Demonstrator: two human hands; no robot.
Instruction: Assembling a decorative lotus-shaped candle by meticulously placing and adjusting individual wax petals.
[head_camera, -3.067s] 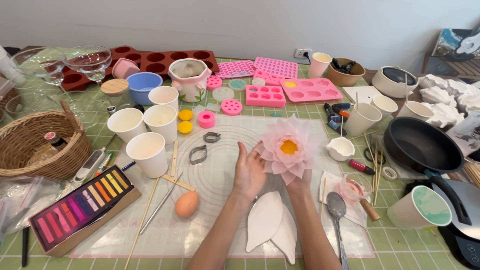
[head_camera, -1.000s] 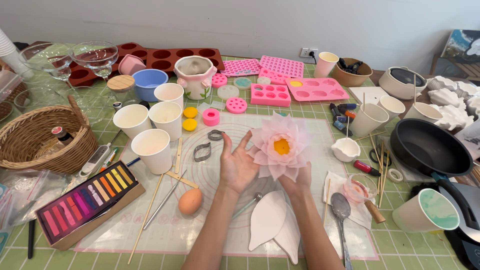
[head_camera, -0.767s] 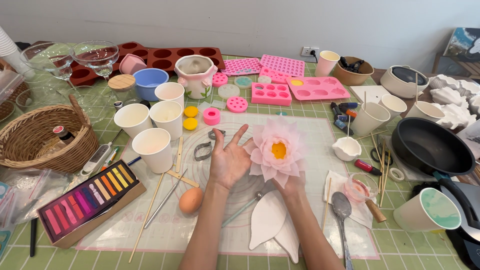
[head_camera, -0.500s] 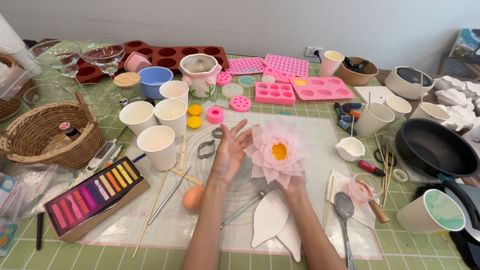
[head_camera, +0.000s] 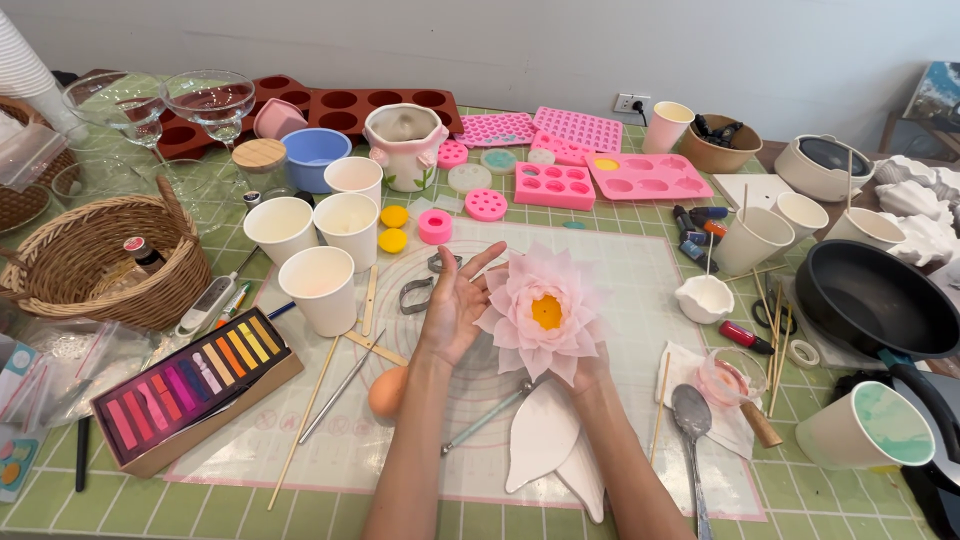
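Surface: green checked tablecloth under a translucent silicone work mat, with a pale wall behind.
Far left of the mat: woven wicker basket, and below it an open box of coloured pastel sticks.
Left edge of the mat: three white paper cups, thin wooden skewers and a beige egg-shaped sponge just beside the left forearm.
Left hand: left hand is over the middle of the mat, palm open, fingers spread and raised, its fingertips just beside the flower's left petals; it grips nothing.
Flower: pink layered lotus-shaped flower with a yellow centre is held up above the mat's centre.
Right hand: right hand is under the flower, mostly hidden by petals, cradling it from below; how the fingers are closed cannot be seen.
Below the flower: two white leaf-shaped cutouts lie on the mat.
Right of the mat: black frying pan.
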